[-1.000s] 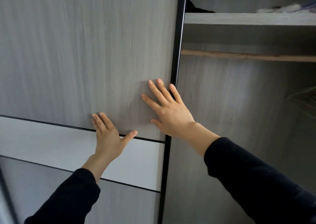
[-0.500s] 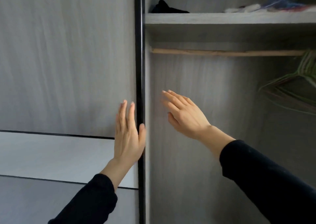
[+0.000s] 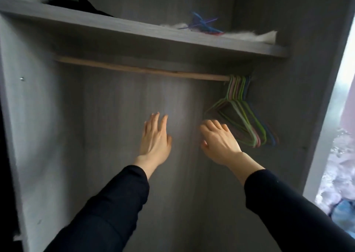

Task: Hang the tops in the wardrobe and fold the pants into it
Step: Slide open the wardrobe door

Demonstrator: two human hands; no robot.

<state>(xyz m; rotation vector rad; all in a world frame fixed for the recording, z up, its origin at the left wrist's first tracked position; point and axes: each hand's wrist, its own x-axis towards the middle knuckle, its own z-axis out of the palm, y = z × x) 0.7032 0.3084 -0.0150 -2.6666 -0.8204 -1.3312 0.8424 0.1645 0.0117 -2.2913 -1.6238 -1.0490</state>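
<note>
My right fingers (image 3: 217,125): tips smeared. Touching the hangers (image 3: 247,121) just beside them, or only in front of them, I cannot tell. Hanger count unreadable because the wires overlap.

Up and left of my left fingers (image 3: 155,123), a dark heap (image 3: 80,4) on the shelf (image 3: 134,28): kind unknown.

Above my right fingers, thin blue strands (image 3: 203,24) and white fluff (image 3: 265,36), both blurred.

Far right of them, a washed-out pale blur with a blue patch (image 3: 345,211), cut by the edge.

Both sleeves (image 3: 107,209) run off the bottom.
</note>
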